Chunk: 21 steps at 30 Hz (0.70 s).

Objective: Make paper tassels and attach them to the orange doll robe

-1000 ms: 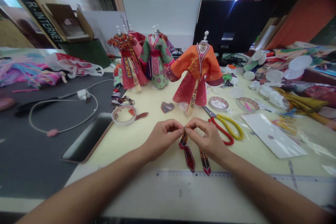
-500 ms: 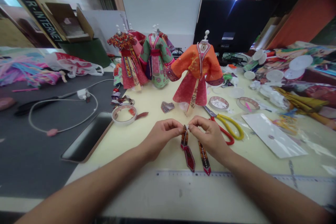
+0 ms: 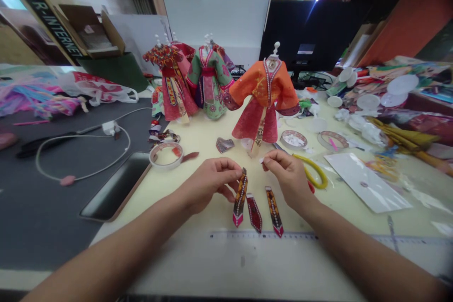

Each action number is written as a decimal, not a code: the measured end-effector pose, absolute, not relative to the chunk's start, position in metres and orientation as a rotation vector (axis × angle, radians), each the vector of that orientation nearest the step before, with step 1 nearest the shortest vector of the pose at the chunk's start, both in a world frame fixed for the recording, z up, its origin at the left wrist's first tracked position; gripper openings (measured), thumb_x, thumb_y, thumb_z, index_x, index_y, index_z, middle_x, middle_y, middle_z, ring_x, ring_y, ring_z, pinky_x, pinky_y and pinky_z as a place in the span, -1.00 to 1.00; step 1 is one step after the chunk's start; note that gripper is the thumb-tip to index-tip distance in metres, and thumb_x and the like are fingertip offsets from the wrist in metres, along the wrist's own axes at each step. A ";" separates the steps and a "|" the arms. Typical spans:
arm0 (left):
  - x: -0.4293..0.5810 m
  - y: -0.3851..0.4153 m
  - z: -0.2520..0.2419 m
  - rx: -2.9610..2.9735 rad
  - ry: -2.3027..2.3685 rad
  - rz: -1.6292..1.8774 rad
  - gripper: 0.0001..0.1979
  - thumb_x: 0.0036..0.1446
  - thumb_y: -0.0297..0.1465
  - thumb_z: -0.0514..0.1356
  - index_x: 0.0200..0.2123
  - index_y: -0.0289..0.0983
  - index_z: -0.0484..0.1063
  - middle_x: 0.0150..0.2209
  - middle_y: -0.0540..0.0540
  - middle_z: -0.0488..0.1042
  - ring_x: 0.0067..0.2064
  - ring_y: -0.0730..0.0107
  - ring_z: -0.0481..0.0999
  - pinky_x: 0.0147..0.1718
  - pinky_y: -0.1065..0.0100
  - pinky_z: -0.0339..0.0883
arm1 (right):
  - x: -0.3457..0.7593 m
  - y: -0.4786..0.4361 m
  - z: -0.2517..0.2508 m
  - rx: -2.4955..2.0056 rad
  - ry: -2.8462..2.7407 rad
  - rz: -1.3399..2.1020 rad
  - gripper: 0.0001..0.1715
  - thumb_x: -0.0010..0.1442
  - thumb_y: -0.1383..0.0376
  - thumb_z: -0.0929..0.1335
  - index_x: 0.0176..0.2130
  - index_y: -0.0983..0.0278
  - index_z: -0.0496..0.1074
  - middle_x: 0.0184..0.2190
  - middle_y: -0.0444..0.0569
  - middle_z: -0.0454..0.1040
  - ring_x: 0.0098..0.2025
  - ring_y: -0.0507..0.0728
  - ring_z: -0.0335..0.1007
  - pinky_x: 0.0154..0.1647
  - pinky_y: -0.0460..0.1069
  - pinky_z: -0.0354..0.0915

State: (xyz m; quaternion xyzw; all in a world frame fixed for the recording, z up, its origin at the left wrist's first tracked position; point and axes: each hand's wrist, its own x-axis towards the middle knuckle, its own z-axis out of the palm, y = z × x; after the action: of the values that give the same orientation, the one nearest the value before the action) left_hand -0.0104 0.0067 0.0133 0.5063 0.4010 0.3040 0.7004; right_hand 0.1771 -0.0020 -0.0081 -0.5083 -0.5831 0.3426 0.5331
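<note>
My left hand (image 3: 208, 185) pinches the top of a patterned paper strip (image 3: 239, 197), which hangs down with its pointed pink tip near the table. My right hand (image 3: 288, 177) is a little to the right, fingertips pinched on a tiny white scrap (image 3: 262, 160). Two more pointed strips, a dark red strip (image 3: 254, 206) and an orange-red strip (image 3: 273, 204), lie flat on the cream table (image 3: 198, 137) between my hands. Just beyond stands an orange and red paper robe (image 3: 264, 104) on a small stand.
Red and green paper robes (image 3: 193, 80) stand further back. A tape roll (image 3: 165, 155) and a tablet (image 3: 116, 185) lie left; yellow-handled scissors (image 3: 311, 172), tape rolls and a plastic sleeve (image 3: 364, 181) lie right. A clear ruler (image 3: 283, 236) runs along the front. Craft clutter fills the right side.
My hands have separated. The left one now holds the patterned strip alone, lower and to the left; the right one has pulled away to the right with a small white scrap.
</note>
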 end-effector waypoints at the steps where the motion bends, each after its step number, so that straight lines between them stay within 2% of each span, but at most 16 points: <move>1: -0.010 0.008 0.012 1.158 0.951 0.655 -0.80 -0.06 -0.32 0.26 -0.44 -0.32 0.35 -0.53 0.01 0.38 -0.54 0.50 0.37 -0.61 0.45 0.25 | 0.178 -0.001 -0.009 -1.218 -1.381 0.821 -0.82 0.07 0.26 0.31 -0.52 0.28 0.34 -0.57 -0.17 0.33 -0.45 0.01 0.22 -0.38 -0.06 0.14; 5: -0.009 0.018 -0.005 1.453 1.233 0.645 -0.85 -0.04 -0.33 0.20 -0.47 -0.33 0.41 -0.56 0.00 0.38 -0.52 0.50 0.34 -0.57 0.46 0.18 | 0.181 0.004 -0.010 -1.255 -1.376 0.817 -0.81 0.06 0.25 0.31 -0.53 0.28 0.34 -0.57 -0.16 0.33 -0.46 0.02 0.22 -0.38 -0.06 0.14; 9: -0.014 0.031 -0.023 1.815 1.367 0.652 -0.84 -0.01 -0.33 0.15 -0.46 -0.30 0.48 -0.44 -0.07 0.49 -0.39 0.36 0.41 -0.38 0.34 0.24 | 0.185 0.007 -0.012 -1.267 -1.373 0.783 -0.81 0.05 0.24 0.31 -0.53 0.28 0.34 -0.58 -0.16 0.32 -0.46 0.02 0.23 -0.38 -0.06 0.14; 14: -0.020 0.036 -0.029 2.105 1.464 0.613 -0.83 0.02 -0.38 0.11 -0.43 -0.28 0.49 -0.38 -0.11 0.50 -0.33 0.30 0.41 -0.34 0.30 0.21 | 0.190 0.011 -0.016 -1.272 -1.373 0.767 -0.82 0.05 0.24 0.31 -0.52 0.28 0.34 -0.57 -0.16 0.32 -0.46 0.02 0.23 -0.39 -0.06 0.13; 17: -0.020 0.035 -0.027 2.216 1.515 0.570 -0.84 0.02 -0.42 0.10 -0.35 -0.30 0.46 -0.38 -0.10 0.48 -0.35 0.32 0.39 -0.38 0.32 0.19 | 0.191 0.011 -0.016 -1.279 -1.388 0.754 -0.82 0.04 0.24 0.31 -0.52 0.28 0.34 -0.57 -0.16 0.33 -0.45 0.03 0.23 -0.38 -0.06 0.14; 21: -0.022 0.034 -0.018 2.321 1.527 0.527 -0.75 0.02 -0.51 0.07 -0.19 -0.32 0.39 -0.34 -0.10 0.47 -0.34 0.32 0.39 -0.38 0.33 0.19 | 0.190 0.011 -0.015 -1.287 -1.400 0.738 -0.82 0.05 0.24 0.31 -0.52 0.28 0.35 -0.57 -0.16 0.33 -0.45 0.03 0.23 -0.38 -0.06 0.14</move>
State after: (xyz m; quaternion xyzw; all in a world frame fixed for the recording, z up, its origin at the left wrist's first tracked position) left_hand -0.0221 0.0337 -0.0181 0.8108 0.5333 0.1840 0.1563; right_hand 0.1903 0.0112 -0.0150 -0.5377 -0.5848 0.3082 0.5233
